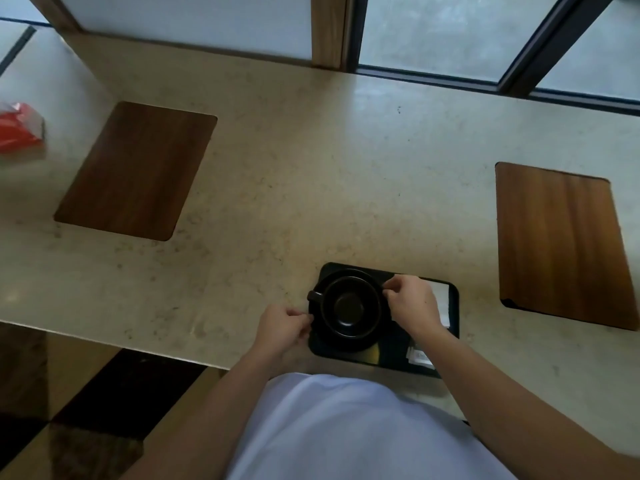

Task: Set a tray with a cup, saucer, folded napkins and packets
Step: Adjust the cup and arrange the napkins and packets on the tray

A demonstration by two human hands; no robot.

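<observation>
A black tray (pixel 388 360) lies on the beige counter close to my body. On its left half a black cup (pixel 349 306), handle pointing left, stands on a black saucer (pixel 346 342). My left hand (pixel 282 323) pinches the saucer's left rim. At the saucer's right rim, my right hand (pixel 412 301) grips it with closed fingers. A white folded napkin (pixel 441 301) lies on the tray's right side, partly hidden by my right hand. A small white packet (pixel 419 356) rests near the tray's front right corner.
Two dark wooden boards lie on the counter, one (pixel 136 169) at the far left and one (pixel 557 244) at the right. A red wrapper (pixel 19 128) sits at the left edge. Window frames (pixel 349 32) run along the back. The counter's front edge drops to a floor (pixel 86 393).
</observation>
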